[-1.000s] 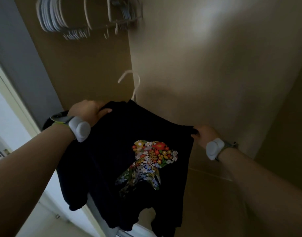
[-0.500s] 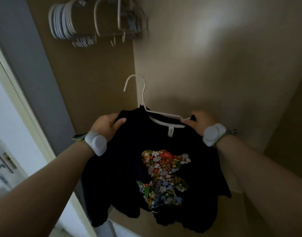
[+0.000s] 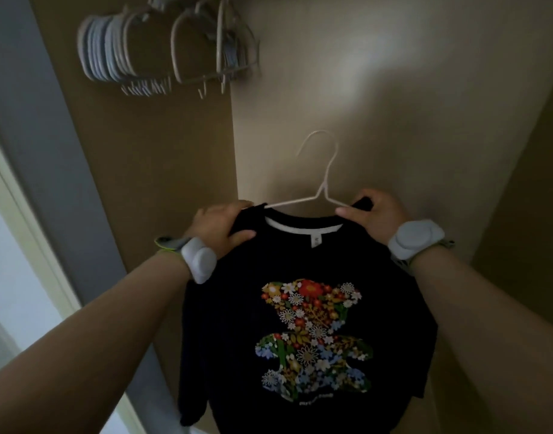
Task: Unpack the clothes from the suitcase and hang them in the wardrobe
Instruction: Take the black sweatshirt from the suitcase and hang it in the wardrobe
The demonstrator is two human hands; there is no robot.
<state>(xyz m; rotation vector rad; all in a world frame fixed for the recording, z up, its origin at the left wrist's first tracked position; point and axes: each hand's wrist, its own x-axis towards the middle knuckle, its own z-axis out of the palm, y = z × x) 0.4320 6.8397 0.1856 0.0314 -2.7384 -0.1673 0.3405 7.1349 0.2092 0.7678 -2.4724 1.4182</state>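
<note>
Smooth beige wardrobe interior. Held up inside it, a soft black sweater with a bear-shaped floral print. Bunched pale spare hangers, upper left. Left hand and right hand each grasp a shoulder over the thin white wire hanger.

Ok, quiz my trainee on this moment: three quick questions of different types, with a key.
1. True or false: the white hanger carrying the black top is already hooked among the spare hangers.
2. What does the left hand grip? A) the top's shoulder B) the hanger's hook C) a spare hanger
3. Fill in: the print on the top is a bear shape made of ____.
Key: 1 false, its hook is free in the air; 2 A; 3 flowers.
</note>
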